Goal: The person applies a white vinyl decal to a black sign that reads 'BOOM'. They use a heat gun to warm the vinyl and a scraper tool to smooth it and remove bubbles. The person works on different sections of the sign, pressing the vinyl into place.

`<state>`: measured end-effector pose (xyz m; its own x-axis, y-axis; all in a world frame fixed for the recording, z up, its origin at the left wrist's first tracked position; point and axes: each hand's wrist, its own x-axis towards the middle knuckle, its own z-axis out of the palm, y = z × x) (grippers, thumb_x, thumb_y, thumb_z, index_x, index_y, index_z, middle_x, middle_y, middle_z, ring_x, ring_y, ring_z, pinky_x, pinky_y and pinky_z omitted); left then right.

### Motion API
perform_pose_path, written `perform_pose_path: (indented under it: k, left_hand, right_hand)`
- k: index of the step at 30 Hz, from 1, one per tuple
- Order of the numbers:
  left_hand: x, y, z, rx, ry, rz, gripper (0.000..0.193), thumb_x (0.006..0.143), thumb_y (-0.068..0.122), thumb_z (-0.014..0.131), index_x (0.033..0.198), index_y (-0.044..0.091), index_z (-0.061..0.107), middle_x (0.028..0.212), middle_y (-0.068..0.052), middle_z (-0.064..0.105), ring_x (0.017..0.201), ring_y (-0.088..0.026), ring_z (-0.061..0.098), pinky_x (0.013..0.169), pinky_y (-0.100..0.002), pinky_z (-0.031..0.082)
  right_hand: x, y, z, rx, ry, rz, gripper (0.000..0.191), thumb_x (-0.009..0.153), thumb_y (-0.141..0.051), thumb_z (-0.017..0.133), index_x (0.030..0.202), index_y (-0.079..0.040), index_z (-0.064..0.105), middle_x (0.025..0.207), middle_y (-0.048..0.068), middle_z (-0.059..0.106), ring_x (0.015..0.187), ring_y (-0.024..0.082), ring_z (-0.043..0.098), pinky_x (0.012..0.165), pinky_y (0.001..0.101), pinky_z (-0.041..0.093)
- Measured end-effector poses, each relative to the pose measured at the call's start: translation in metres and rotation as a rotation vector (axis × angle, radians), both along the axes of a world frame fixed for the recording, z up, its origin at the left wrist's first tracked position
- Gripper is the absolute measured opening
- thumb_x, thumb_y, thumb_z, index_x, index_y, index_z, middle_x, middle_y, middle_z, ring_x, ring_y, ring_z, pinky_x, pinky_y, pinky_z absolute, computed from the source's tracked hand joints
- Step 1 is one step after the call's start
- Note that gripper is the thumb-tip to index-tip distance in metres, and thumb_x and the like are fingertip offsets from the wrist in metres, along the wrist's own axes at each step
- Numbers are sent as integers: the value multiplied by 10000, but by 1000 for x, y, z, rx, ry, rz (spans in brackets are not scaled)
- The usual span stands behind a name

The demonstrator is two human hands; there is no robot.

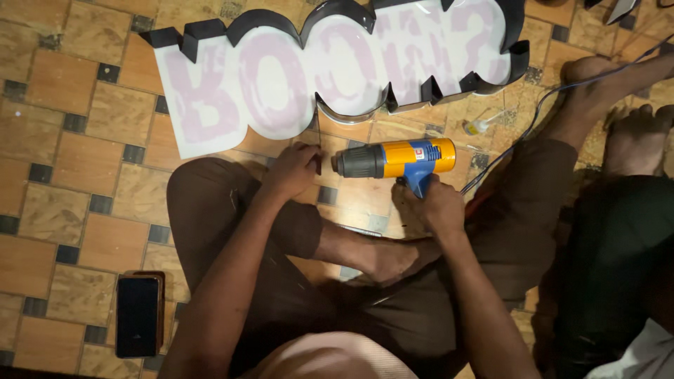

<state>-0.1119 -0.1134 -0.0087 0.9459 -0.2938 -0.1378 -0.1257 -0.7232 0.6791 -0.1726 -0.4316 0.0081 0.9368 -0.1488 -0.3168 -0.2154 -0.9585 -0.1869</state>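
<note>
Phone: lying on the tiled floor by the person's left knee. Right hand: closing around the blue grip of the heat gun, whose long axis is lying sideways, nozzle aiming left. Left hand: nearer that nozzle, pinching a thin dark strip. Beyond: white sign face with black edging, just ahead; open floor lying leftward.

Bare tiles left, phone there, sign ahead, perhaps another person's legs right
</note>
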Motion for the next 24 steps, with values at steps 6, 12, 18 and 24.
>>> perform_pose_path:
  k: [6, 12, 18, 24]
  left_hand:
    - [-3, 4, 1, 50, -21, 32, 309, 947, 209, 555, 1200, 81, 679, 1149, -185, 680, 1067, -409, 643, 910, -525, 516]
    - [12, 6, 3, 18, -4, 141, 523, 922, 243, 577, 1419, 84, 533, 1112, -222, 668, 988, -426, 649, 831, -548, 523]
    - [31, 8, 4, -135, 68, 126, 619, 913, 236, 569, 1509, 117, 449, 1107, -250, 648, 976, -432, 641, 831, -524, 527]
    - [54, 27, 2, -205, -36, 138, 469, 955, 218, 581, 1400, 75, 555, 1173, -252, 659, 1048, -451, 628, 892, -532, 516]
  right_hand:
    - [-3, 10, 32, -74, 3, 11, 692, 754, -682, 781, 897, -10, 693, 812, 257, 720, 812, 438, 718, 752, 513, 578]
    - [48, 57, 76, 191, -454, 317, 407, 886, -372, 804, 1079, -18, 746, 1004, 218, 737, 907, 410, 707, 801, 479, 560]
    - [161, 174, 46, 310, -327, 365, 406, 865, -386, 791, 1040, -23, 743, 1007, 217, 720, 926, 402, 693, 813, 491, 553]
    - [225, 240, 38, 104, -166, 287, 333, 788, -372, 770, 840, -44, 744, 871, 210, 729, 810, 403, 709, 717, 518, 572]
